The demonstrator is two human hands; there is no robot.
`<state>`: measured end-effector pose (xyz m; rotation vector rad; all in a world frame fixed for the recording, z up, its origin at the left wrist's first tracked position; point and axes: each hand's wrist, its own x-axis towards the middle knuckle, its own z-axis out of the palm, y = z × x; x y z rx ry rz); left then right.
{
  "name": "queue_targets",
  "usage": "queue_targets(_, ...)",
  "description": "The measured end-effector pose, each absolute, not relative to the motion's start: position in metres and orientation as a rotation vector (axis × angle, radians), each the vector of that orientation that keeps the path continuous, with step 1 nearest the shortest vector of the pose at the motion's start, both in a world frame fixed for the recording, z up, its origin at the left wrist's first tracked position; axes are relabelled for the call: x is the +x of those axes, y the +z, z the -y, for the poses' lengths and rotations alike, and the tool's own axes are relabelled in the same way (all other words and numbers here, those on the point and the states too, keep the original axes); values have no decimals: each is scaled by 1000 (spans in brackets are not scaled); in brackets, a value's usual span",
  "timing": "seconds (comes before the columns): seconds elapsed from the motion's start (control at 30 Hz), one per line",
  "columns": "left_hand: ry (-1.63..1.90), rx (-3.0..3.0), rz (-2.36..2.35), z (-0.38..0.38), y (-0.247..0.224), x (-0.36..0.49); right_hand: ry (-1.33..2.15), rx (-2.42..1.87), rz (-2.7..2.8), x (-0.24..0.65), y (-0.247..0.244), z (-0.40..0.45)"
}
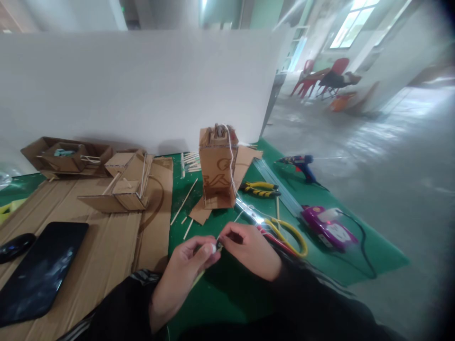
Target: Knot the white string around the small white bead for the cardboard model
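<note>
My left hand (194, 263) is closed on a thin wooden stick (197, 279), whose pale length shows below the palm. Fingertips of my right hand (250, 248) pinch close beside it, with a strand of white string (240, 215) running to them. A small dark bit between the fingertips is too small to make out. Just beyond stands an upright cardboard box (217, 166); the string hangs from its top down the right side. Scissors with yellow and red handles (300, 239) lie to the right of my right hand, partly hidden by it.
Pliers (261, 189), a glue gun (302, 166), clear glue sticks (277, 184) and a purple power socket (329, 227) lie on the right. To the left are a cardboard model (130, 184), a phone-like black tablet (42, 270) and a mouse (16, 246). A white partition (142, 85) stands behind.
</note>
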<state>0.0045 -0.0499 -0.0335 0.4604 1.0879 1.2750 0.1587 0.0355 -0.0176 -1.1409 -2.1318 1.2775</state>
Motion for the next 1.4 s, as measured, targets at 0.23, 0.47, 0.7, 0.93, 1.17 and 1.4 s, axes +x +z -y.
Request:
queue_targets(0.23, 1196, 547, -1104, 49, -36, 6, 1157, -1152, 2282, 156, -1, -39)
queue_targets(0.47, 1185, 652, -1174, 45, -45, 2, 1219, -1122, 2311, 153, 14, -29)
queue_targets(0.7, 1350, 369, -1054, 45, -41, 6, 1209, -1029, 2233, 149, 5, -3)
queue_targets(0.93, 1385, 351, -966, 46, -34, 5, 1228, -988, 2210, 144, -14, 0)
queue_targets(1.17, 1351, 552, -1112, 45, -42, 0, 1583, -1085, 2149, 156, -20, -33)
queue_targets(1.4, 1267, 574, -1129, 45, -37, -4, 1691, -1091, 2192, 163, -15, -53)
